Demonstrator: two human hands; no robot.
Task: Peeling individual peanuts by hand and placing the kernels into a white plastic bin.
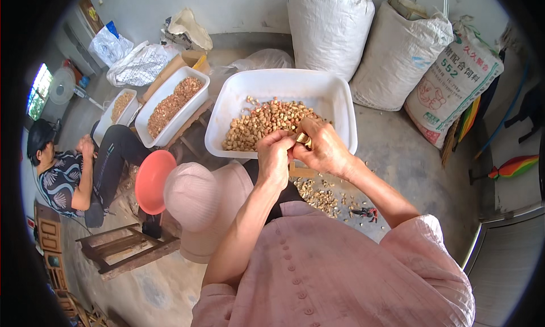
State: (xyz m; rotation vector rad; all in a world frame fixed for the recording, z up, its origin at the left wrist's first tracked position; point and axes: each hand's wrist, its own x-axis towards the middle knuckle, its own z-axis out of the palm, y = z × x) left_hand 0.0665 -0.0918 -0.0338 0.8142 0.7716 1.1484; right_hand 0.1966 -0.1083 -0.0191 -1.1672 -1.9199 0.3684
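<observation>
Both hands meet above the near right part of a white plastic tub point(342, 114). My right hand point(321, 146) is closed around a small pale-yellow piece point(303, 139), which sticks out between thumb and fingers; what it is cannot be told. My left hand point(274, 154) has its thumb and fingers pinched together against the right fingertips. Whatever may lie between the left fingertips is hidden. Under the hands, a heap of light-brown nuts or large seeds point(255, 129) covers part of the tub's floor, a few of them reddish.
Empty-looking shells point(319, 197) and red-handled pliers point(368, 213) lie on the floor. Left are a pink hat point(191, 197), a red basin point(154, 182), a wooden stool point(123, 246) and a seated person point(64, 173). Reddish kernels fill another tub point(204, 86). White woven sacks point(332, 29) stand behind.
</observation>
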